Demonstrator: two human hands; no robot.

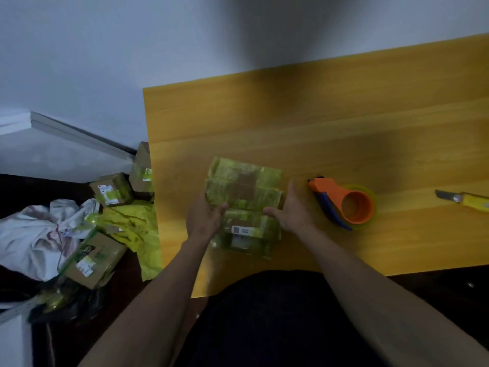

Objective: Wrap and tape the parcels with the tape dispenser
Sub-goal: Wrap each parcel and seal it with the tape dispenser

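Gripping the parcel (244, 205) between left hand (203, 217) and right hand (295, 210).

Home packing corner: table (344, 133), floor parcels (95, 258).

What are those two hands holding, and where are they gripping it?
Both grip the bundle of taped parcels: the left hand on its left edge, the right hand on its right edge. The tape dispenser lies untouched.

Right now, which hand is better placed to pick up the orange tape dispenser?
The right hand: the orange tape dispenser lies just beside it, while the left hand holds the bundle's far side.
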